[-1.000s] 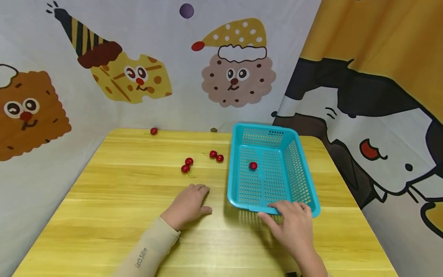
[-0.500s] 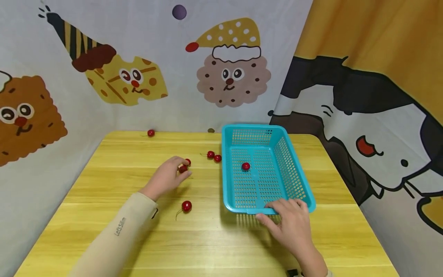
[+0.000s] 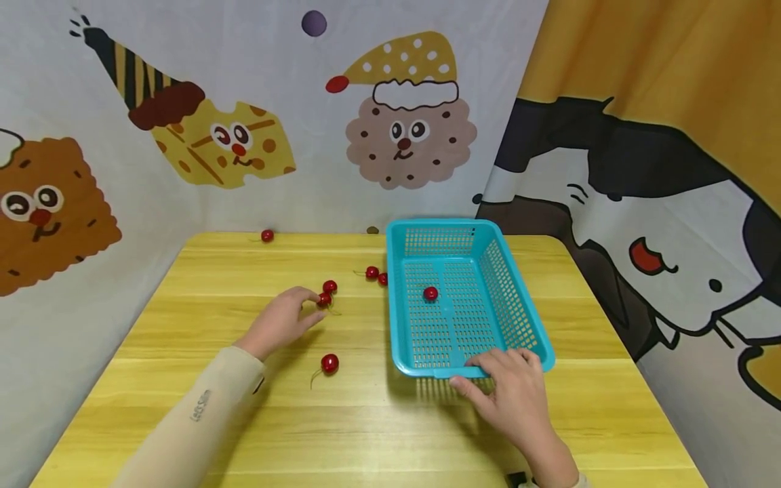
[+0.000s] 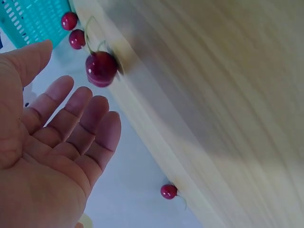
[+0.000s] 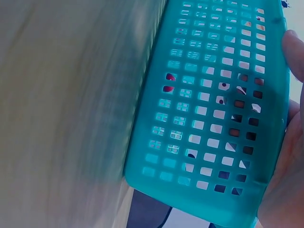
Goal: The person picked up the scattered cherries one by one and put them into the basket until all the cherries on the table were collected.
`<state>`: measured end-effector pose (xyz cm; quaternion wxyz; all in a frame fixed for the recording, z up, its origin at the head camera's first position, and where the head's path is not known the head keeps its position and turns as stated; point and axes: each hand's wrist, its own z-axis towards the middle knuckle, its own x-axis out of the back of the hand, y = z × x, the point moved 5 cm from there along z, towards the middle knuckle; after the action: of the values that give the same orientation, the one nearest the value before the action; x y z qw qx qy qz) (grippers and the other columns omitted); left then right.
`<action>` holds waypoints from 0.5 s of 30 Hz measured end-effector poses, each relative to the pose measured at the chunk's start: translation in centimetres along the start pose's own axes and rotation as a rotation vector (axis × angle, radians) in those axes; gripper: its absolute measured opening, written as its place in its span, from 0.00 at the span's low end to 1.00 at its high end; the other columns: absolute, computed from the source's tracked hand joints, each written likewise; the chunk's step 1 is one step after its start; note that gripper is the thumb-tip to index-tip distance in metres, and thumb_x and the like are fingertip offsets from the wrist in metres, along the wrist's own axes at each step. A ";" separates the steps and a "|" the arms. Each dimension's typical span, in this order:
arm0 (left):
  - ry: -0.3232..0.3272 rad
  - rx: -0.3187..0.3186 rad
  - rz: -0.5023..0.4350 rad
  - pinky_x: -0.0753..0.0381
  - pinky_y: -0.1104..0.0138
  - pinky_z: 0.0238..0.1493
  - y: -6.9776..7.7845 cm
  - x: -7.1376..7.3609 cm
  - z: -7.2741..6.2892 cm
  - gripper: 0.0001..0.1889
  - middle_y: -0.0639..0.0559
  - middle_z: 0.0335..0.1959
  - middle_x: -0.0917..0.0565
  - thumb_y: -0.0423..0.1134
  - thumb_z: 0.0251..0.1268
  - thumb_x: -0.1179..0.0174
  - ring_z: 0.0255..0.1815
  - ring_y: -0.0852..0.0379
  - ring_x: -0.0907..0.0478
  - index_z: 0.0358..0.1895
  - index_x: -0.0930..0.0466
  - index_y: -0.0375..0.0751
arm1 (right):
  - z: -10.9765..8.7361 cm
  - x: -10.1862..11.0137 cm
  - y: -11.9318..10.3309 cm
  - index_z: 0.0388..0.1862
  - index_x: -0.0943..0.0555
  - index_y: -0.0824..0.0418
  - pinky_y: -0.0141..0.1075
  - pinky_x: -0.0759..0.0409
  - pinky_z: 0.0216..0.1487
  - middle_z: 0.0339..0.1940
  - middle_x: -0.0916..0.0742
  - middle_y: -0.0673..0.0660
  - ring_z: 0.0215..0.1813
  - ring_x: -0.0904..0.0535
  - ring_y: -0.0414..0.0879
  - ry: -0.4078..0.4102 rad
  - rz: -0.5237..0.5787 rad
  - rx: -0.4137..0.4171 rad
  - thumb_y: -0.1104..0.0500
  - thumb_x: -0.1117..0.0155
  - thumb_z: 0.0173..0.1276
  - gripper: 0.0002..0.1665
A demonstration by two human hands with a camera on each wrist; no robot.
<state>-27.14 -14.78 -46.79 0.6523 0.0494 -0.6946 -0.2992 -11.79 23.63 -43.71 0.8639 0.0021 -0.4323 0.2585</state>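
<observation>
My left hand [image 3: 277, 322] reaches toward two cherries, a nearer one [image 3: 324, 300] and one just behind it [image 3: 330, 287]. Its fingertips are right at the nearer cherry, and in the left wrist view the fingers [image 4: 85, 126] are extended with the palm bare. Another cherry [image 3: 329, 364] with a stem lies closer to me. My right hand [image 3: 512, 396] grips the near rim of a blue plastic basket [image 3: 399, 339], thumb outside and fingers over the edge. Inside the basket lies one cherry [image 3: 430, 293]. The right wrist view shows the basket's slotted wall [image 5: 199, 95] up close.
Two more cherries [image 3: 371, 272] lie against the basket's left side, one partly hidden by the rim. A single cherry [image 3: 267, 236] sits at the far table edge. The wooden table [image 3: 183, 325] backs onto a printed cloth [image 3: 329, 149].
My left hand leaves the spot where the nearest cherry now shows, goes to the pair behind, then draws back slightly. The right hand shifts the basket a little left, toward the cherries beside it.
</observation>
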 end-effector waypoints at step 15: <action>-0.382 -0.149 -0.017 0.15 0.56 0.52 4.1 -2.5 -1.8 0.22 0.53 0.44 0.13 0.49 0.56 0.17 0.44 0.56 0.19 0.50 0.13 0.43 | 0.0 -0.1 0.1 0.35 0.11 0.50 0.56 0.29 0.57 0.32 0.09 0.45 0.34 0.18 0.47 -0.002 0.001 -0.009 0.30 0.25 0.60 0.25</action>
<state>-23.77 -10.93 -47.04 0.5080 -0.0507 -0.7813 -0.3592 -11.89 23.64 -43.77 0.8633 -0.0017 -0.4344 0.2568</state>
